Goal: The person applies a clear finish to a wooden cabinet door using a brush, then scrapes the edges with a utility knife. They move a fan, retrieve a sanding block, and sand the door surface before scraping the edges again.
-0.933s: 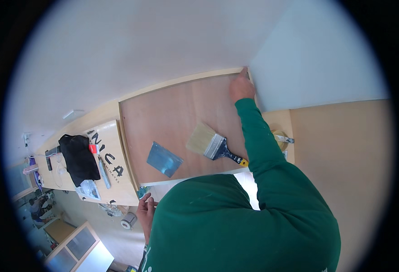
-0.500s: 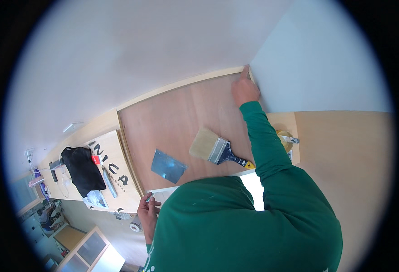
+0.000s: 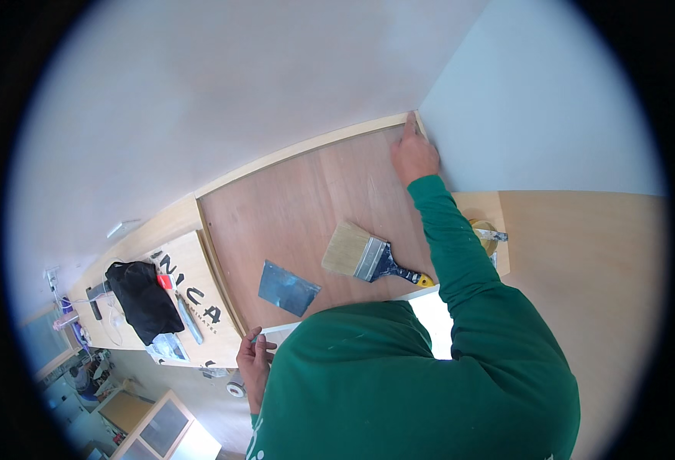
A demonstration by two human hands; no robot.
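My right hand (image 3: 416, 159) reaches to the far right corner of a reddish-brown wood panel (image 3: 276, 207). Its index finger is stretched out and touches the end of a pale wooden edge strip (image 3: 307, 146); the other fingers are curled and partly hidden. Low at the left, my left hand (image 3: 255, 364) is closed, thumb against fingers, beside the panel's near left corner. Something small may be in that pinch, too small to name. On the panel lie a wide paintbrush (image 3: 353, 251) with a dark blue handle and a blue-grey rectangular sheet (image 3: 288, 288).
Left of the panel, a pale printed board (image 3: 199, 291) carries a black cloth bag (image 3: 144, 299), a grey-blue tool (image 3: 190, 318) and a red-and-white item (image 3: 165, 282). A yellow tape roll (image 3: 484, 234) sits at the right. Walls rise behind and at right. Another person (image 3: 85, 381) is far off, lower left.
The whole view has shifted slightly. My right index finger stays at the corner, with only a slight change in its pose. The left hand keeps its pinch.
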